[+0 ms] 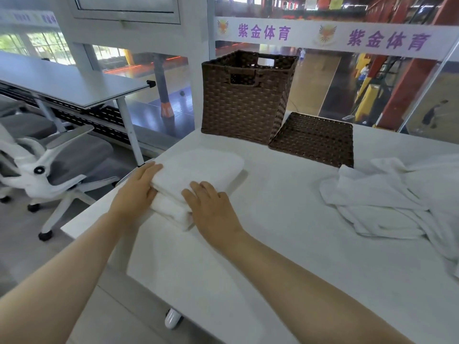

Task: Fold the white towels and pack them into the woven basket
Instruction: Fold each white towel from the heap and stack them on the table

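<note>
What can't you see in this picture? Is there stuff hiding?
Head view only:
- Inside of the woven basket: its tall walls hide whether any towels are in it.
- Left hand: its fingertips are tucked between the folded towels, so they are hidden.
- Unfolded towels: the right edge of the picture cuts them off; how many there are cannot be told.
- Under the flat woven lid: hidden by the lid itself.
</note>
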`<state>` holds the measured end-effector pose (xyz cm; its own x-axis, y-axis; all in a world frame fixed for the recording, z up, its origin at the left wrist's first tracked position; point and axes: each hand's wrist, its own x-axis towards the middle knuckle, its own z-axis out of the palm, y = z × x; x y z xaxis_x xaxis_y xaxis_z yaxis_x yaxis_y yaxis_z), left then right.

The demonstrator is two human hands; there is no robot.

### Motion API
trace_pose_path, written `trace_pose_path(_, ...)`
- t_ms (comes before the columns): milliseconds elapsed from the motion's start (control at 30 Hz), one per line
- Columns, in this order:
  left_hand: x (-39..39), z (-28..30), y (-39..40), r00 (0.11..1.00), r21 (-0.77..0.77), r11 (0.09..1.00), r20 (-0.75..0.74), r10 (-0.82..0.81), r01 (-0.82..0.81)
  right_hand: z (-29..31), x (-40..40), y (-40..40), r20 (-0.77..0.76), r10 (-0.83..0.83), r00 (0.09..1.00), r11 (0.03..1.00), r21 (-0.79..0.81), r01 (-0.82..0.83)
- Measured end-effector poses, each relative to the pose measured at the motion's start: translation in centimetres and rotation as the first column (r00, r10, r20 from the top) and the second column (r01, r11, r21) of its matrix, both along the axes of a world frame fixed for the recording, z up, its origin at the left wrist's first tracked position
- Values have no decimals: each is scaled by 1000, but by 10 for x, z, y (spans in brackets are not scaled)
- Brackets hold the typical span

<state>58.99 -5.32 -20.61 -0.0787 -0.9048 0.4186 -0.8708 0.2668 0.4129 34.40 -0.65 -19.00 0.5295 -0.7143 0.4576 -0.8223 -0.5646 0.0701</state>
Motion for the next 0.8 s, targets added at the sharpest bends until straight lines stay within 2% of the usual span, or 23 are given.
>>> trace_pose_path(67,-6,11,11,961,127,990,-274,-30,67,9,0,-2,54,0,999,1000,9,0)
trace_pose_path(133,-10,19,20,907,197,967,-415,-66,161,15,-3,-7,78,12,997,1000,-9,-11)
trace_pose_path(200,-7,19,26,914,256,944,-395,-93,206,19,-9,-14,120,31,992,1000,-3,-31)
trace_pose_path(300,3,11,23,972,315,941,-230,-53,126,30,-16,-21,216,63,974,994,77,-81)
trace_pose_path(367,4,7,18,984,305,948,-175,-33,86,40,-21,-24,281,50,959,988,123,-88)
trace_pose_path(433,-8,8,17,976,267,960,-217,-31,89,47,-24,-27,327,37,944,990,114,-78)
trace_pose_path(533,-33,14,17,932,218,967,-360,-47,133,47,-24,-20,335,79,939,990,80,-112)
trace_pose_path(667,-58,13,11,912,256,964,-409,39,73,31,-25,-10,265,127,956,991,6,-133)
trace_pose_path(800,-56,12,10,852,195,967,-523,-41,166,10,-40,-12,127,171,977,985,-18,-170)
